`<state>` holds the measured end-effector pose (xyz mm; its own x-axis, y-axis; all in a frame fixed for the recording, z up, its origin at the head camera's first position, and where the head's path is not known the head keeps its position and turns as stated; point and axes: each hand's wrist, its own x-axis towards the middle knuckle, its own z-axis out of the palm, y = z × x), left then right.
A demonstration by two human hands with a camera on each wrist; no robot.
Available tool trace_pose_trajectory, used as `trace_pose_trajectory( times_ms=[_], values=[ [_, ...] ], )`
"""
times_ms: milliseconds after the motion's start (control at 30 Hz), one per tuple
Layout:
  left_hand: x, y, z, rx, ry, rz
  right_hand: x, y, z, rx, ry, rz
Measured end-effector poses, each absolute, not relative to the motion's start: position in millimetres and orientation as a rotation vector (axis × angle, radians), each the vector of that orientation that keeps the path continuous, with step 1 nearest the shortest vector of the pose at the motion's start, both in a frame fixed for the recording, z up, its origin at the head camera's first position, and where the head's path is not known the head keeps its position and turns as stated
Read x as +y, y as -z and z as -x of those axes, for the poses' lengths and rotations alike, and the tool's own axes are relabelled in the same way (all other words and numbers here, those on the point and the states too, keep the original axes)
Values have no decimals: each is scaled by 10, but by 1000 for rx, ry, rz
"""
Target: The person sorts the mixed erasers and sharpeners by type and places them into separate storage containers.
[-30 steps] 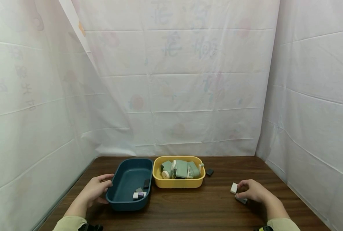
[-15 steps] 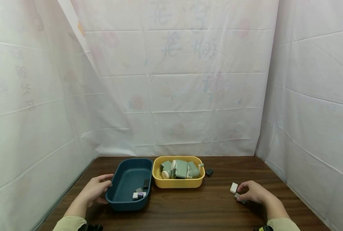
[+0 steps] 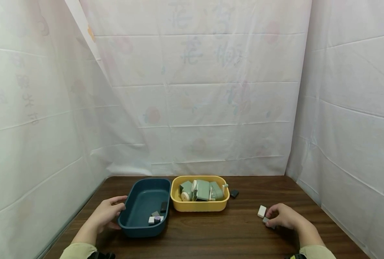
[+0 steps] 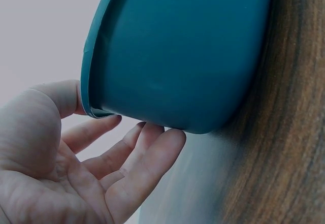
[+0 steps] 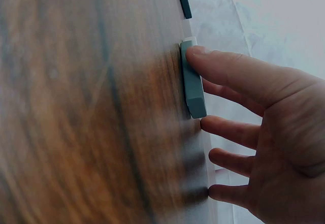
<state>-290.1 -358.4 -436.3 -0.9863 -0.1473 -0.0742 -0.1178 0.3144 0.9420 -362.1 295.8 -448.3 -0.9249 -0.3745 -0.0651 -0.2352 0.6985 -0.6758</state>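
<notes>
My left hand point(image 3: 105, 214) holds the left side of a blue plastic bin point(image 4: 177, 56). In the left wrist view the thumb hooks at the rim and the other fingers curl against the outer wall. On the right of the table, my right hand point(image 3: 284, 216) pinches a small grey rectangular block point(image 5: 193, 82). Its thumb lies on the block's face with the index finger partly hidden behind; the remaining fingertips reach down to the tabletop. A white block point(image 3: 261, 211) lies just beyond the grey one.
Inside the blue bin are a black block point(image 3: 164, 206) and several small white, grey and purple ones. A yellow bin point(image 3: 200, 206) beside it holds several green objects point(image 3: 202, 190). Another black block point(image 3: 234, 193) lies to its right. White sheets point(image 3: 211, 108) enclose the wooden table.
The right hand has shifted slightly toward the person, its thumb now over the grey block. The left hand and both bins stay in place.
</notes>
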Motion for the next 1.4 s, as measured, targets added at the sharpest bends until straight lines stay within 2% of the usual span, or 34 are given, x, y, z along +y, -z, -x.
trace_pose_trajectory(
  times_ms=[1400],
  values=[
    [-3581, 4377, 2907, -2524, 1801, -258, 2995, 4334, 3619, 2927, 870, 529]
  ],
)
